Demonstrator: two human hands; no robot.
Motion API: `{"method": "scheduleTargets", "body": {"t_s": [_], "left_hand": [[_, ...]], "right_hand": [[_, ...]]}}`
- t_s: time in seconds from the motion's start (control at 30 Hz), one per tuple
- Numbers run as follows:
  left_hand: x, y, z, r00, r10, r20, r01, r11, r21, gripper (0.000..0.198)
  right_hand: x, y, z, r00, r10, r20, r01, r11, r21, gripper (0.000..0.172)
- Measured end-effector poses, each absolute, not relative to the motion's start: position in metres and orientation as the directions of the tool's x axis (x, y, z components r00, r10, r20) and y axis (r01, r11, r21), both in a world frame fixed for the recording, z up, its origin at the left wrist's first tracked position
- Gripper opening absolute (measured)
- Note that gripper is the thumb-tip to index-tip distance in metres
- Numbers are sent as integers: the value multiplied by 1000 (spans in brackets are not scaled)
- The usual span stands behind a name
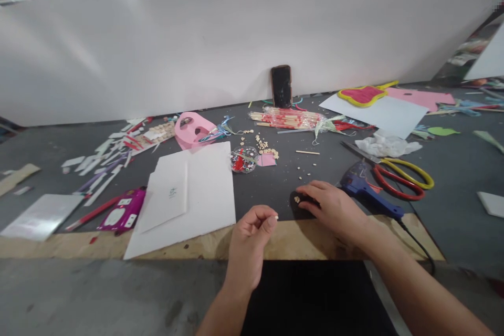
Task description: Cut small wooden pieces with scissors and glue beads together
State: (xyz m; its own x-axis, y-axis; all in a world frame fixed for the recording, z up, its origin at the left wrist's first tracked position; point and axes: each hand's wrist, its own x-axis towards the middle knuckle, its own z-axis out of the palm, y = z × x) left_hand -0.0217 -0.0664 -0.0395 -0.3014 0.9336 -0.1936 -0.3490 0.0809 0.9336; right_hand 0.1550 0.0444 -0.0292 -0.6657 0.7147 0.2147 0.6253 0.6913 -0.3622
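My left hand (251, 241) is raised over the front edge of the table, with thumb and index finger pinched on a tiny white piece (276, 217). To its right, my right hand (334, 207) rests low over the dark tabletop, thumb and fingers apart. Small beige pieces (297, 199) lie in a dark patch by its fingertips; whether that patch is shadow or an object I cannot tell. Just beyond are several loose pale bits (309, 174). A blue glue gun (368, 191) lies beside my right wrist, next to scissors (407, 177) with red and yellow handles.
A round container of beads (243, 160) and a pink square (267, 159) sit mid-table. White boards (214, 189) are at left, near a purple case (125, 211). Bundled sticks (287, 118) lie before a phone (281, 85) leaning against the white panel (220, 37).
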Motion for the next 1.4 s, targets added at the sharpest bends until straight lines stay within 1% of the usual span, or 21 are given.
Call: {"method": "scheduleTargets", "body": {"t_s": [0.13,0.23,0.4,0.47,0.67,0.83,1.0,1.23,1.4], "left_hand": [[-20,-65,-40,-307,931,-196,-345,83,935,14],[-18,-63,-39,-313,933,-180,-314,77,946,12],[-10,-61,-34,-298,946,-126,-236,54,970,9],[-6,-60,-32,-286,952,-106,-211,45,976,9],[0,-59,-27,-248,965,-86,-196,37,980,6],[1,-60,-26,-251,965,-77,-149,40,988,6],[3,-60,-26,-252,965,-71,-138,36,990,7],[2,-60,-27,-250,964,-87,-164,47,985,7],[1,-60,-28,-251,958,-136,-255,70,964,6]], "right_hand": [[152,43,-33,-654,720,232,618,686,-384,13],[150,35,-33,-646,715,267,593,691,-413,11],[151,9,-19,-570,726,384,462,670,-581,12],[151,0,-12,-550,733,399,439,661,-609,13],[152,-11,-3,-540,736,408,424,656,-624,15],[152,-12,-4,-544,737,400,432,655,-620,14],[153,-13,-6,-545,739,398,435,654,-619,15],[153,-14,-9,-543,741,396,414,646,-641,15],[151,-14,-9,-533,735,419,400,655,-641,15]]}}
